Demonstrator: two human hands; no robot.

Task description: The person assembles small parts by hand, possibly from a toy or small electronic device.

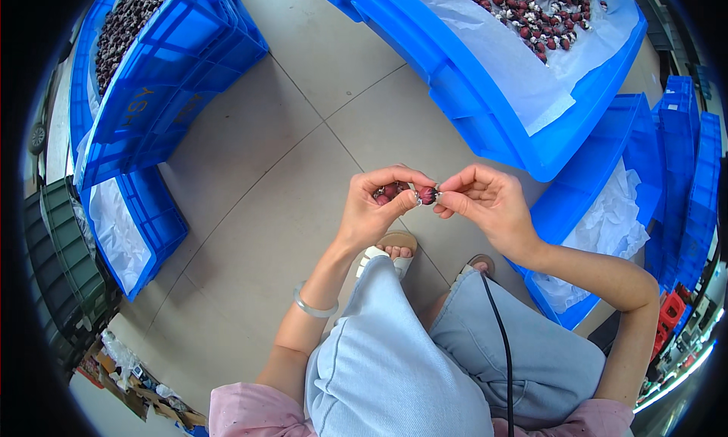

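Note:
My left hand [369, 215] is closed around several small dark red round pieces [391, 191]. Between its thumb and forefinger it pinches one dark red ribbed piece [428, 196] with pale bits at its end. From the other side, the thumb and fingertips of my right hand [485, 202] pinch the far end of that same piece. Both hands are raised in front of my lap, over the floor. What kind of pieces these are, I cannot tell for sure; they look like small ribbed balls or buds.
At the upper right, a blue crate [485, 111] lined with white paper holds many dark red pieces [540, 16] with white bits. Below it, another blue crate [618, 137] contains crumpled white paper [607, 232]. Stacked blue crates [163, 80] at the left carry darker round pieces [125, 27].

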